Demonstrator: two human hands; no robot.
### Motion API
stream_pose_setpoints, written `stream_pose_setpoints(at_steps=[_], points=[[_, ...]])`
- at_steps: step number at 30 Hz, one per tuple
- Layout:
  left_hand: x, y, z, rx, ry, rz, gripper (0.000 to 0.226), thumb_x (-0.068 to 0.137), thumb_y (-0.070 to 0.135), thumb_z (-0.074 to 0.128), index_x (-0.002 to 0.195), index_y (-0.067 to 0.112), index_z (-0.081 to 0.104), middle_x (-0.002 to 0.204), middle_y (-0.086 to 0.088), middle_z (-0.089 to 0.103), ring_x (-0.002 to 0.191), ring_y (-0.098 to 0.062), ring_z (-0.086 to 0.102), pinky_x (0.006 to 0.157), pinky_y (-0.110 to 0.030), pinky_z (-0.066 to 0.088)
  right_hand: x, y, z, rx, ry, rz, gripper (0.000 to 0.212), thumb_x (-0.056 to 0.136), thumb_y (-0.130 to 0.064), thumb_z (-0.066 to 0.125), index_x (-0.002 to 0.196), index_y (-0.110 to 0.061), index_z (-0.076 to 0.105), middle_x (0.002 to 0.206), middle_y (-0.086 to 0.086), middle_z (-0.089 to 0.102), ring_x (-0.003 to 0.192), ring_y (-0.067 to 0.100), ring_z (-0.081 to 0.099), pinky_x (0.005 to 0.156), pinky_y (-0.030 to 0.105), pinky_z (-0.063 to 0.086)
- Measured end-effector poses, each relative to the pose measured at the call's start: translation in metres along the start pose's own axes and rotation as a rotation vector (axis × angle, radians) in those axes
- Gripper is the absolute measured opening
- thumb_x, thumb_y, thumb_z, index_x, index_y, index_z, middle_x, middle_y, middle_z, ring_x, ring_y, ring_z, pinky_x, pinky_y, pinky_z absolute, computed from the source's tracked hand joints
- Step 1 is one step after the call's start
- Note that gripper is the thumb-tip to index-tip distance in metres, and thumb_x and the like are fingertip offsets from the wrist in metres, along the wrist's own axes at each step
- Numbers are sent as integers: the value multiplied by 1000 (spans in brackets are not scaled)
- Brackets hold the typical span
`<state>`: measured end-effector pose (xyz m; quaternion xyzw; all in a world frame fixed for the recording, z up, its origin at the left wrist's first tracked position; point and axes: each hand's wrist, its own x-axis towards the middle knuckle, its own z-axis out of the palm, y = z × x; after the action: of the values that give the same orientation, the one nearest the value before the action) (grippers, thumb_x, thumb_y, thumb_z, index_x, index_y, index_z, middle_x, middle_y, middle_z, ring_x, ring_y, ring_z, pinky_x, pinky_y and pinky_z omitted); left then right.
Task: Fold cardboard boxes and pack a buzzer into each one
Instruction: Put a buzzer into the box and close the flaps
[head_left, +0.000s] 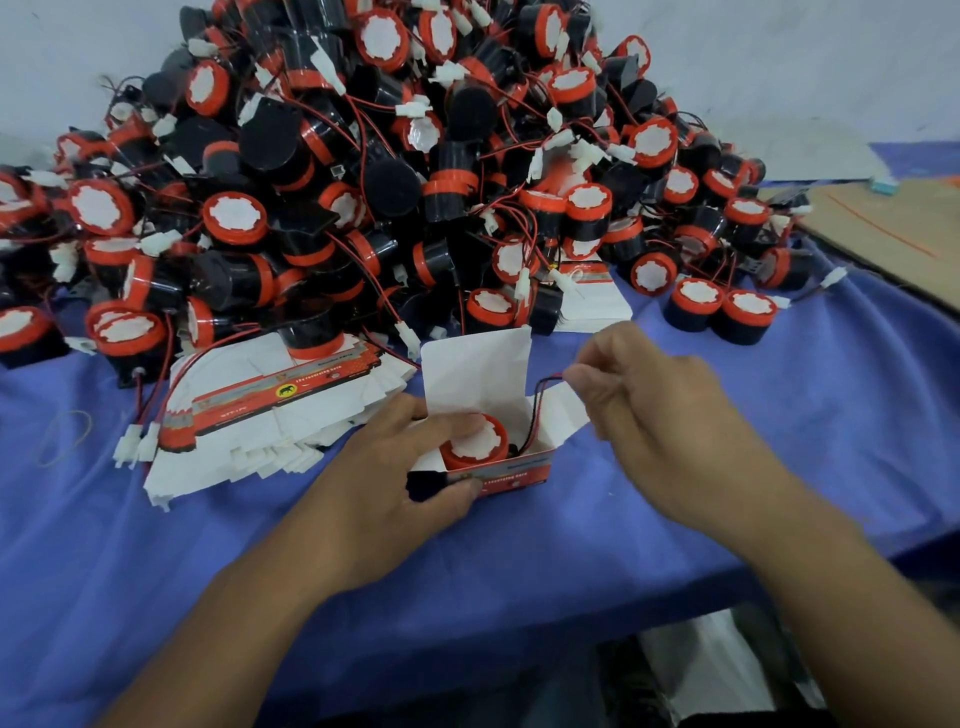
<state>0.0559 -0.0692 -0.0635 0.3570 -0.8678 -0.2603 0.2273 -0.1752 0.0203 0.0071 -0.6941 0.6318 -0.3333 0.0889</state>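
Note:
A small red-and-white cardboard box (511, 475) stands open on the blue cloth, its white lid flap (475, 371) upright. Inside sits a buzzer (475, 441) with a red rim and white top. My left hand (405, 483) grips the box's left front corner, with a finger resting on the buzzer's top. My right hand (654, 415) pinches the buzzer's red and black wire (540, 410) just above the box's right side. A stack of flat, unfolded boxes (270, 415) lies to the left of the box.
A large heap of black-and-red buzzers (389, 171) with tangled wires and white connectors fills the back of the table. Two buzzers (722, 312) stand apart at right. A rubber band (65, 436) lies at left. Brown cardboard (893, 228) lies at far right. The table's front edge (571, 608) is near me.

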Motion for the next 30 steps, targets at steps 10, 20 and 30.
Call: stream_pose_setpoints(at_steps=[10,20,30], points=[[0,-1,1,1,10,25,56,81,63,55,135,50,48,117,29,42,118,7,42,92,0,31,2,-9,17,-185,-317,-68,30,107,-16,46,81,-9,58,78,1,50,73,9,42,66,28,34],[0,0,2,16,16,41,60,80,67,49,137,48,49,124,34,39,118,17,36,93,4,25,12,-18,8,-260,-205,-13,22,90,-4,64,97,-24,73,87,-7,64,77,12,57,68,35,50],[-1,1,2,55,14,57,56,82,67,48,135,56,35,117,35,34,115,18,34,90,5,26,16,-26,34,-448,-303,-63,27,86,4,55,93,-17,70,94,-4,40,74,22,51,61,35,46]])
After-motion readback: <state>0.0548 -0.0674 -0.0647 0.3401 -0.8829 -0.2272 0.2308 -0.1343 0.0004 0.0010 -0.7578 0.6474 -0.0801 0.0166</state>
